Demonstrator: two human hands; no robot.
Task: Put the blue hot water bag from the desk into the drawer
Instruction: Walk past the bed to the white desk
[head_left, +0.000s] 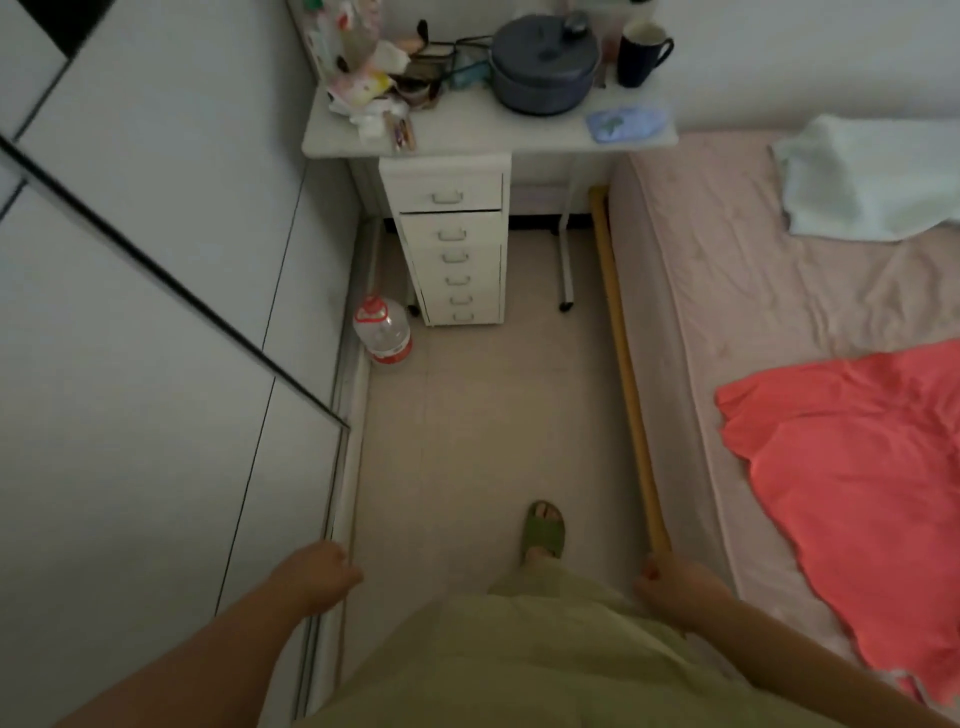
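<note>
The blue hot water bag (626, 122) lies flat on the right front corner of the white desk (467, 135), far ahead of me. Under the desk stands a white drawer unit (451, 239) with several drawers; the second one from the top sits slightly ajar. My left hand (322, 574) hangs low at my side with fingers curled and nothing in it. My right hand (675, 584) hangs low too, loosely closed and holding nothing, close to the bed's wooden rail. Both hands are far from the bag and the drawers.
A grey pot (543, 65), a dark mug (641, 52) and a pile of clutter (374, 78) crowd the desk. A water bottle (383, 328) stands on the floor left of the drawers. A bed (753, 312) with a red cloth (857, 493) lines the right; wardrobe doors (156, 312) line the left.
</note>
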